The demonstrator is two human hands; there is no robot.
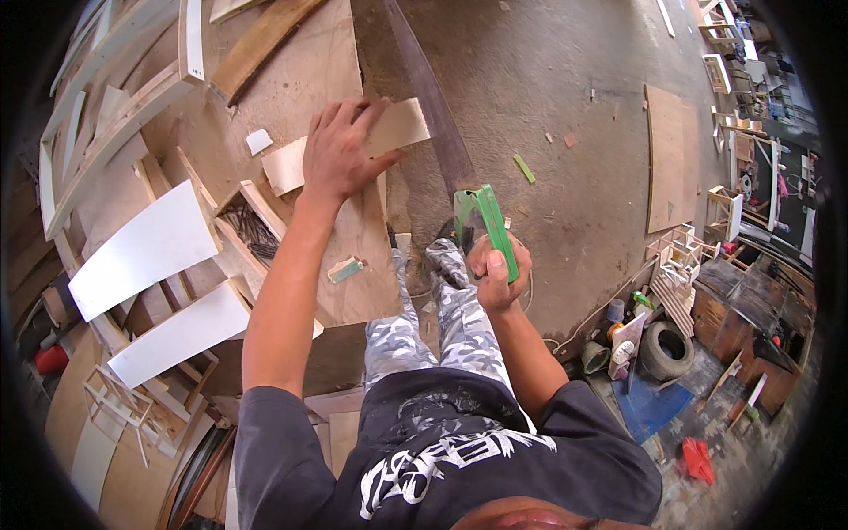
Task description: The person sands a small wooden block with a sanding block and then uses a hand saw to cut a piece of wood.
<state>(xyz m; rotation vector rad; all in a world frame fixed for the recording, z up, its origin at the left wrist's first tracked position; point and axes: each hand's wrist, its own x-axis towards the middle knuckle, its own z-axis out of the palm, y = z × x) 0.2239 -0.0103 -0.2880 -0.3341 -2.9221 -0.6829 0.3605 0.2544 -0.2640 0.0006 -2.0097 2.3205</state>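
Note:
My left hand (343, 157) is laid across a short, pale wood strip (399, 128), fingers over its far edge and thumb by its near one, holding it down on the plywood-topped bench (367, 296). The strip's right end sticks out past the bench edge. In my right hand (505, 269) is a handsaw (437, 110), gripped by its green handle. Its long dark blade points away from me, right beside the strip's overhanging end. Whether the teeth touch the wood I cannot tell.
On the bench lie a white offcut (258, 141), a small green-and-tan block (346, 269), a brown board (265, 44) and white-faced panels (146, 247). A wooden frame (115, 132) stands at left. Scraps, a plywood sheet (671, 159) and a tire (665, 351) are at right.

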